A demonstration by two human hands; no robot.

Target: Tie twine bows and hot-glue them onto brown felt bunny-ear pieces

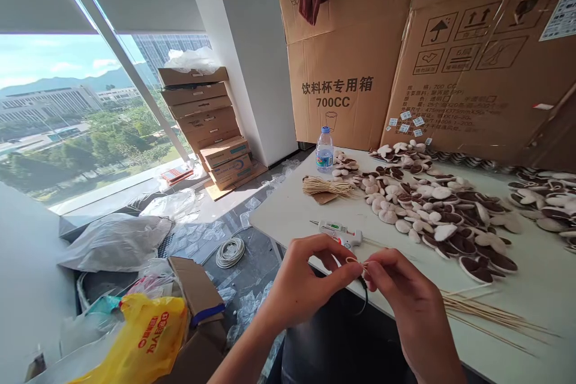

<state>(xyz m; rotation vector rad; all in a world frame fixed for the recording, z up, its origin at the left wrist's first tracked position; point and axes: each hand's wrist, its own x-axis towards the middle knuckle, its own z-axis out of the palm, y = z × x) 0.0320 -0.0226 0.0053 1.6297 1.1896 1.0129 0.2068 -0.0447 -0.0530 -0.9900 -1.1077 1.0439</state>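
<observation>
My left hand and my right hand meet above the table's front edge. Between their pinched fingertips is a thin pale strand, bent into a small loop and like the sticks on the table. Fingers cover part of it. Just behind my hands lies a white glue gun with a green label. Loose thin pale sticks lie to the right of my right hand. Farther back, a bundle of similar sticks rests on a piece of cardboard.
A heap of brown and white plush pieces spreads over the white table. A water bottle stands at the back. Large cardboard boxes rise behind. At left are a yellow bag and a coiled cable on the floor.
</observation>
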